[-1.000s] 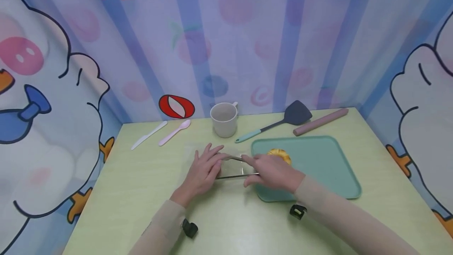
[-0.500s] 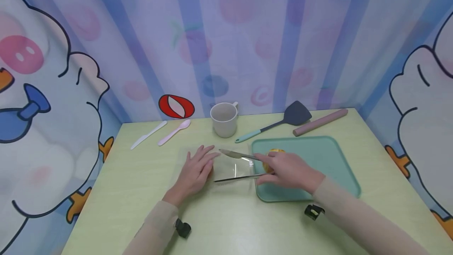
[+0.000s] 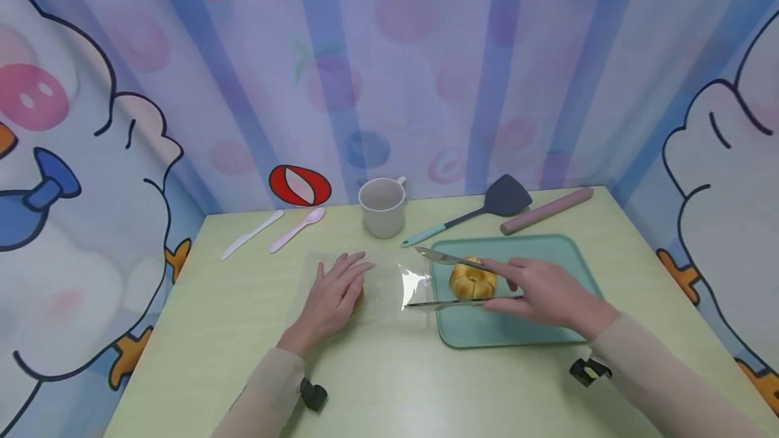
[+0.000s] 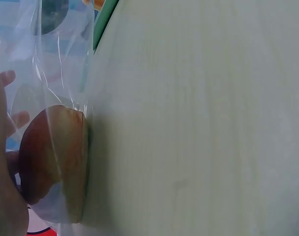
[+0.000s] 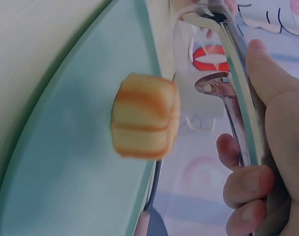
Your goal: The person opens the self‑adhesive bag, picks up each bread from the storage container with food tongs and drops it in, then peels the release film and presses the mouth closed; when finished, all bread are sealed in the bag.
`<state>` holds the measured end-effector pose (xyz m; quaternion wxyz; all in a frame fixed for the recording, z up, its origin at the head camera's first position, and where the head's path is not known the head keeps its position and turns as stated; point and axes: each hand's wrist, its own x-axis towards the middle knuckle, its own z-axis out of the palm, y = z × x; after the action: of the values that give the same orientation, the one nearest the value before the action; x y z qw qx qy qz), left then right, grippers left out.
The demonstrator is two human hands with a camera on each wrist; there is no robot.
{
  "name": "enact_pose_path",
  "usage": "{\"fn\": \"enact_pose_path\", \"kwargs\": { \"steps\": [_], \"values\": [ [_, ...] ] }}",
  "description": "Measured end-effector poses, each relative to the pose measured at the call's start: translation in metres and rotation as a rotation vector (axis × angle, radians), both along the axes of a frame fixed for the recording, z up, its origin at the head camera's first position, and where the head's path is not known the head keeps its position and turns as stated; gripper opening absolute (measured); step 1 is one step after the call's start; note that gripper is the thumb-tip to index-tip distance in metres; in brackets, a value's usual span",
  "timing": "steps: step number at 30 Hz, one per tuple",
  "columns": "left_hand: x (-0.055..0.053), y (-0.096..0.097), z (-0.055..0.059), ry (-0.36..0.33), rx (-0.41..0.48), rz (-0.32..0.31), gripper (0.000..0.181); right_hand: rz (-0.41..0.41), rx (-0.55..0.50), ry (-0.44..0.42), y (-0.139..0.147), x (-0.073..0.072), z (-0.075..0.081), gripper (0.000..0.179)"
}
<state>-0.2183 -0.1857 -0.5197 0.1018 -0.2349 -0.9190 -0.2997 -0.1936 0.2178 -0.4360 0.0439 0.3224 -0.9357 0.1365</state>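
Note:
My left hand (image 3: pixel 331 299) lies over a clear plastic bag (image 3: pixel 386 289) on the table, its fingers spread and fairly straight. In the left wrist view a brown bread roll (image 4: pixel 56 162) shows through the bag, beside that hand. With my right hand (image 3: pixel 550 293) I hold metal food tongs (image 3: pixel 447 258), spread apart and pointing left. Between and below the tongs' arms is a round golden bread roll (image 3: pixel 473 282), resting on the green tray (image 3: pixel 548 255). The tongs do not appear to pinch it. The bag's mouth lies near the tray's left edge.
Along the back stand a grey mug (image 3: pixel 383 208) and, lying flat, a spatula (image 3: pixel 506 196) and a mauve rolling-pin-like rod (image 3: pixel 546 211). A white plastic knife (image 3: pixel 252 235) and a pink spoon (image 3: pixel 296 230) lie at the back left. A printed curtain rises behind the table.
My right hand has drawn the tongs rightward, away from the bag and over the tray, uncovering the golden roll. My left hand moved slightly left, then stayed on the bag.

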Motion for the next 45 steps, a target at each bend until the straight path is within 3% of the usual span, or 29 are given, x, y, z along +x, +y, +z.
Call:
{"fn": "enact_pose_path", "kwargs": {
  "steps": [11, 18, 33, 45],
  "values": [
    [0.001, -0.001, -0.001, -0.003, 0.006, 0.014, 0.039, -0.12, -0.007, -0.062, 0.035, 0.008, -0.002, 0.071],
    [0.001, 0.001, 0.0, 0.003, 0.016, 0.011, 0.038, -0.203, -0.038, -0.086, 0.062, 0.014, -0.013, 0.071],
    [0.0, 0.001, 0.002, 0.005, 0.008, 0.013, 0.038, -0.224, -0.034, -0.105, 0.085, 0.019, -0.037, 0.07],
    [-0.001, 0.002, 0.0, 0.007, 0.011, 0.011, 0.038, -0.223, 0.005, 0.011, 0.082, 0.02, -0.045, 0.054]
  ]
}}
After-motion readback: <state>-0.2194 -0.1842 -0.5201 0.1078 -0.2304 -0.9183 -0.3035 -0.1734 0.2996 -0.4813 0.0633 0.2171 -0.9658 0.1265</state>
